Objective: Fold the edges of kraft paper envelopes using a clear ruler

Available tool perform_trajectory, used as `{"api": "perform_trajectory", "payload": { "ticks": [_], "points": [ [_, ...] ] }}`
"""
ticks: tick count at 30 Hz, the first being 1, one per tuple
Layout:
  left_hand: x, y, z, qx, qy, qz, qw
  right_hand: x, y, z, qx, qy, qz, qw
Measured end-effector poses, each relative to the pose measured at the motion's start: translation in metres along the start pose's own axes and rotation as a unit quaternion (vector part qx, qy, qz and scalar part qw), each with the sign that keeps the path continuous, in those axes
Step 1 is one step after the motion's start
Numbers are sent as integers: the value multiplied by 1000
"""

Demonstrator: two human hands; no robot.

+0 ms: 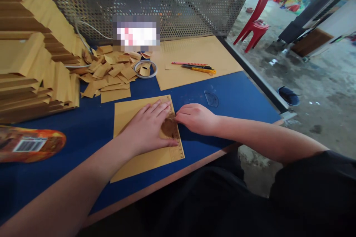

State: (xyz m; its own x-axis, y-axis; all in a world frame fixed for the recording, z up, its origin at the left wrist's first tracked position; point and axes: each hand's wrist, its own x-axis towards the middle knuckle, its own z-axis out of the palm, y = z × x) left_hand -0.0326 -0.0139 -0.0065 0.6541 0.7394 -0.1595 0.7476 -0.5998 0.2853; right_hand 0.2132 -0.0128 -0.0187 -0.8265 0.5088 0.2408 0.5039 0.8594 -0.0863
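Note:
On the blue tabletop lies a piece of brown kraft paper (139, 166), with a clear ruler (175, 151) along its right edge. Spread fingers of my left hand (147, 126) press down on the ruler and the paper, thumb near the ruler's lower end. At the right edge of the paper, close beside the ruler, is my right hand (196, 118). Its fingers are curled together, and whatever they may grip is hidden. A clear protractor (211, 98) lies just beyond my right hand.
Stacked brown folded paper (41, 70) rises at the left, beside loose paper scraps (115, 68) and a tape roll (145, 69). A pencil (189, 63) and yellow cutter (204, 70) lie on a larger brown sheet (194, 50). Perforated metal panel (180, 7) stands behind; a red chair (256, 26) is beyond.

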Motion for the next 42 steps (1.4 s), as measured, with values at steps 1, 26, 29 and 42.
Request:
{"api": "perform_trajectory", "payload": {
  "ticks": [1, 26, 29, 42],
  "points": [
    [0, 0, 0, 2, -1, 0, 1000, -3, -3, 0, -4, 5, -10, 1000],
    [-1, -1, 0, 39, -10, 7, 999, -34, -54, -12, -27, 124, -97, 987],
    [-1, -2, -1, 35, -12, 8, 999, -39, -61, -13, -18, 118, -99, 988],
    [-2, -6, 2, 4, 14, 24, 1000, -67, -90, -12, 3, 93, -139, 986]
  ]
}}
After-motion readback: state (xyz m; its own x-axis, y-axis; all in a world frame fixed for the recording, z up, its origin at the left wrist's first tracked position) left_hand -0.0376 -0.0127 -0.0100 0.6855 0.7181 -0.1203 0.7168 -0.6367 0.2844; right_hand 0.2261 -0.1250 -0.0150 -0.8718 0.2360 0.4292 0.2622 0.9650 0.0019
